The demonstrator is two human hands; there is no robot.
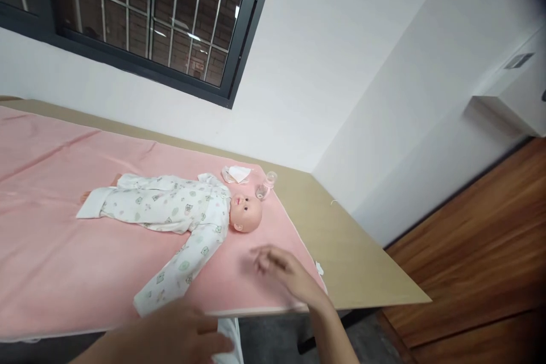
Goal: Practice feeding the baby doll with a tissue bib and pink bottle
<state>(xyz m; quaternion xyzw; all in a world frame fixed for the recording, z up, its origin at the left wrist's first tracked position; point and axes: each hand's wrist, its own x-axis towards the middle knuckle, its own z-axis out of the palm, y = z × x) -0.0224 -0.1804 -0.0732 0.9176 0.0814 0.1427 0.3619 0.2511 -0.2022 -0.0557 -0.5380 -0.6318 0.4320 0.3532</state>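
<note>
A baby doll (245, 213) in a white printed sleepsuit (170, 205) lies on its back on a pink cloth (51, 250), head to the right. My right hand (279, 270) hovers over the cloth just below the doll's head, blurred by motion, fingers loosely spread with nothing in them. My left hand (174, 333) is at the table's near edge by the end of the doll's long sleeve (170, 278), fingers extended, holding nothing.
A small clear bottle (267, 185) and a folded white cloth (236, 173) lie beyond the doll's head. The beige table (354, 256) ends at the right, with wood floor (482, 239) beyond. White walls and a barred window (140, 11) stand behind.
</note>
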